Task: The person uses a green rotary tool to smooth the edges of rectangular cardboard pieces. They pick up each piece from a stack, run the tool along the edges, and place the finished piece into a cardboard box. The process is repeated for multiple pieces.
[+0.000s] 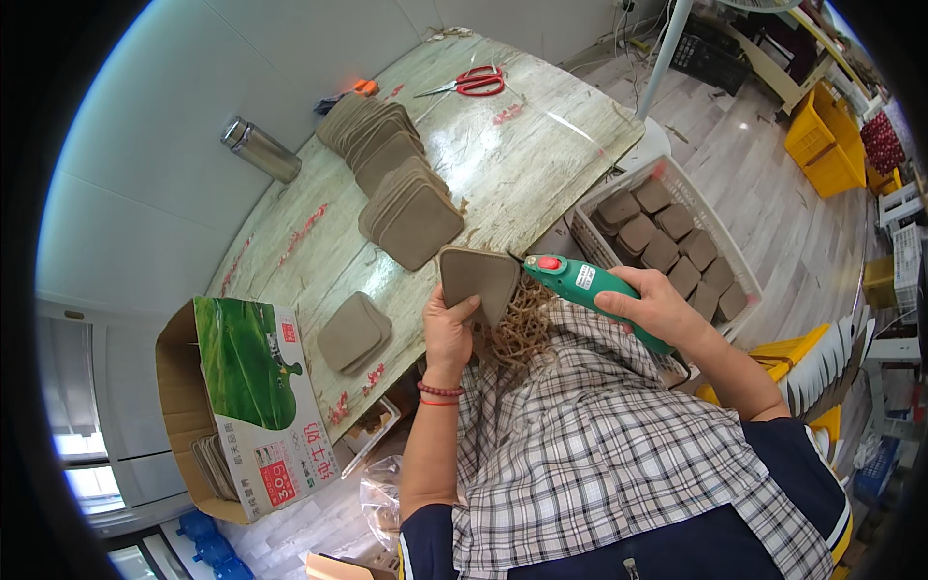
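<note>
My left hand [451, 325] grips a grey-brown square pad with rounded corners [475, 279], thumb on its face. In my right hand [656, 301] is a green handheld electric tool [591, 284] with a red switch and a cord. Its dark, thin tip meets or almost meets the pad's right edge; which one I cannot tell. Below the pad, curled brown trimmings [518, 326] lie heaped on a checked apron [616, 464]. Beyond my left hand, a leaning row of like pads [415, 221] stretches across the table [536, 159]. A small pile of pads [351, 333] lies to its left.
Red-handled scissors [478, 81] and a steel thermos [261, 150] are at the table's far side. A printed cardboard box [174, 406] with pads inside stands at left. At right, a white plastic crate [696, 196] holds stacked pads. Yellow crates [823, 138] sit farther off.
</note>
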The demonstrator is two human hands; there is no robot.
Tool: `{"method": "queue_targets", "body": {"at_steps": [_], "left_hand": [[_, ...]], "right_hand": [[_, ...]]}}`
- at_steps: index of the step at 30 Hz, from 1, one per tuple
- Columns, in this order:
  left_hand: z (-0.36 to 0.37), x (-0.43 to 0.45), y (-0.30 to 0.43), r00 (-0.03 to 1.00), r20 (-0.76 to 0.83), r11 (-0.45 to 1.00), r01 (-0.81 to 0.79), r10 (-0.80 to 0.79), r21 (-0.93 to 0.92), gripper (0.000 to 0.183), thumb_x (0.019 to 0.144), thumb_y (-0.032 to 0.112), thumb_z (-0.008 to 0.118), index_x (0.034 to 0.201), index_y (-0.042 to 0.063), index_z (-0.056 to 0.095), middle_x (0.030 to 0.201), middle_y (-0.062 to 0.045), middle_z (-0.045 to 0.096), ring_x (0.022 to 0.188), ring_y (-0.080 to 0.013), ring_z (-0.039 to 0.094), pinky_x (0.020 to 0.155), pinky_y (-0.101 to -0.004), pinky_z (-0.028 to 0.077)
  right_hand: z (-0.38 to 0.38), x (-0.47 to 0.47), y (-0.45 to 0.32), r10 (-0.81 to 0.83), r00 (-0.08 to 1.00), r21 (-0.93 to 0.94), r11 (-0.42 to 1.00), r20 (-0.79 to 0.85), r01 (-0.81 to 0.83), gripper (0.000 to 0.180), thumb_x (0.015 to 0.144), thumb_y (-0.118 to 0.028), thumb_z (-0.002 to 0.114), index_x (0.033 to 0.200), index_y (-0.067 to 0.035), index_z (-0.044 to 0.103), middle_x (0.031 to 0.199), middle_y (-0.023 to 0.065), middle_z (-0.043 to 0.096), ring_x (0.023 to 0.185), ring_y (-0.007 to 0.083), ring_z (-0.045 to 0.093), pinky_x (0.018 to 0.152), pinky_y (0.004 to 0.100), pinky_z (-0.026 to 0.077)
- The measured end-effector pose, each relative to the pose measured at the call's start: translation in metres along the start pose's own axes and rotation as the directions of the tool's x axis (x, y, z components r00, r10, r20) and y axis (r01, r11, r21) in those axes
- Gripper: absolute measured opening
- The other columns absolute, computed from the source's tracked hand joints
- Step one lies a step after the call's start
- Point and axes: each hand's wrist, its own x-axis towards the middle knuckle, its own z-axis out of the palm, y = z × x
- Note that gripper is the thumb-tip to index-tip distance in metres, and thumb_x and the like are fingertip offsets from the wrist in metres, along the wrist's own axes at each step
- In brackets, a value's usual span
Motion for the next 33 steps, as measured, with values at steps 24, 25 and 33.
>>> {"method": "queue_targets", "body": {"at_steps": [24,25,33], "left_hand": [[0.001,-0.016,0.038,0.92,0.039,0.856,0.347,-0.391,0.384,0.041,0.078,-0.013,0.058,0.117,-0.002,0.06,0.103,-0.006,0.067,0.088,-0.0128,0.065,0.079,-0.027,0.053],[0.003,-0.017,0.044,0.926,0.037,0.85,0.328,-0.376,0.411,0.038,0.078,-0.013,0.057,0.114,-0.001,0.06,0.101,-0.005,0.067,0.087,-0.0119,0.063,0.079,-0.0263,0.052],[-0.01,-0.017,0.071,0.98,0.03,0.755,0.13,-0.195,0.643,0.03,0.076,-0.01,0.063,0.104,0.002,0.061,0.092,-0.001,0.063,0.081,-0.0083,0.059,0.074,-0.023,0.049]], "right_hand": [[0.016,0.009,0.004,-0.027,0.999,-0.094,0.995,0.021,0.029,0.041,0.088,-0.028,0.071,0.115,0.001,0.062,0.079,0.002,0.061,0.062,0.0059,0.054,0.055,0.0228,0.047],[0.015,0.01,0.006,-0.028,0.999,-0.076,0.997,0.029,0.03,0.041,0.088,-0.03,0.071,0.114,0.001,0.062,0.077,0.0017,0.061,0.06,0.0059,0.054,0.054,0.0228,0.047],[0.006,0.014,0.014,-0.011,0.992,-0.022,1.0,0.128,0.014,0.041,0.088,-0.035,0.071,0.107,0.001,0.064,0.074,0.0015,0.059,0.057,0.0062,0.053,0.051,0.0228,0.046]]}}
